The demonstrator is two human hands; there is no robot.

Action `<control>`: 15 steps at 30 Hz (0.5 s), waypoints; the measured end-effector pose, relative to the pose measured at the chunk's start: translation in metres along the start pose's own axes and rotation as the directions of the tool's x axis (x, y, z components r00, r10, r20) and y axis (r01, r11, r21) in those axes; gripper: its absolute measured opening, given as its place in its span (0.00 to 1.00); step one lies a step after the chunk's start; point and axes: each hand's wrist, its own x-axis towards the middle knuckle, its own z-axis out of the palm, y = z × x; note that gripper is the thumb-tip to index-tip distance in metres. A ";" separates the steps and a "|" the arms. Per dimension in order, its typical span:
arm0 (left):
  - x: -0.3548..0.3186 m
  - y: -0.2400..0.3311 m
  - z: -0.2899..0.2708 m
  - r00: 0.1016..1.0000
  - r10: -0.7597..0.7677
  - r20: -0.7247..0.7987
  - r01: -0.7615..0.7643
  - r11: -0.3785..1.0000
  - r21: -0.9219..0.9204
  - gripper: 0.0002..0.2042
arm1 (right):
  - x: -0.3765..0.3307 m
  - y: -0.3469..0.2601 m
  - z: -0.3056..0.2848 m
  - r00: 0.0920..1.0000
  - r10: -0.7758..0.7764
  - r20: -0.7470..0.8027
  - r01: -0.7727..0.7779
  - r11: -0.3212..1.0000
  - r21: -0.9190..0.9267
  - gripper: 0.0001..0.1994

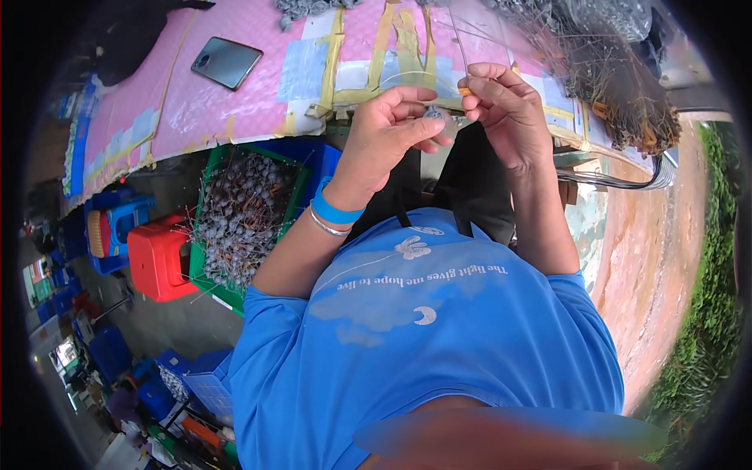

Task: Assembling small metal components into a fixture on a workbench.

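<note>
Both my hands are raised at the near edge of a pink-covered table. My left hand, with a blue band and a silver bracelet at the wrist, is closed on a small grey-blue ball between thumb and fingers. Just to its right, my right hand pinches a thin stem near its orange end. The stem runs upward over the table. A pale, thin strand arches between the two hands; where its ends sit is hidden by my fingers.
A phone lies on the table's left. Dark stems with brown ends are heaped at the right, and grey pieces lie at the far edge. Below left, a green crate holds stemmed grey balls beside a red stool.
</note>
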 end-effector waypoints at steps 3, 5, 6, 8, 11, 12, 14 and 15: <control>0.000 0.001 -0.002 0.991 0.121 -0.059 -0.121 0.993 0.005 0.19 | -0.017 0.006 0.024 0.992 -0.126 0.015 0.127 0.976 -0.175 0.09; -0.005 0.007 0.000 0.984 0.147 -0.096 -0.148 0.989 0.001 0.19 | -0.025 0.010 0.028 0.985 -0.174 0.015 0.172 0.951 -0.255 0.09; -0.006 0.011 0.001 0.977 0.171 -0.124 -0.173 0.985 -0.004 0.19 | -0.027 0.013 0.029 0.974 -0.227 0.013 0.219 0.916 -0.336 0.09; -0.009 0.015 0.001 0.974 0.181 -0.139 -0.183 0.983 -0.005 0.19 | -0.030 0.014 0.028 0.968 -0.250 0.016 0.240 0.909 -0.342 0.09; -0.011 0.019 0.001 0.969 0.187 -0.163 -0.189 0.982 0.007 0.19 | -0.032 0.013 0.029 0.969 -0.247 0.013 0.235 0.900 -0.367 0.09; -0.012 0.020 0.001 0.967 0.186 -0.175 -0.185 0.982 0.021 0.18 | -0.033 0.014 0.029 0.970 -0.243 0.014 0.230 0.896 -0.380 0.09; -0.012 0.020 0.000 0.965 0.188 -0.184 -0.185 0.982 0.032 0.18 | -0.035 0.015 0.029 0.971 -0.237 0.014 0.223 0.892 -0.394 0.09; -0.012 0.019 0.000 0.962 0.191 -0.193 -0.186 0.982 0.044 0.17 | -0.036 0.017 0.028 0.974 -0.224 0.021 0.214 0.898 -0.385 0.09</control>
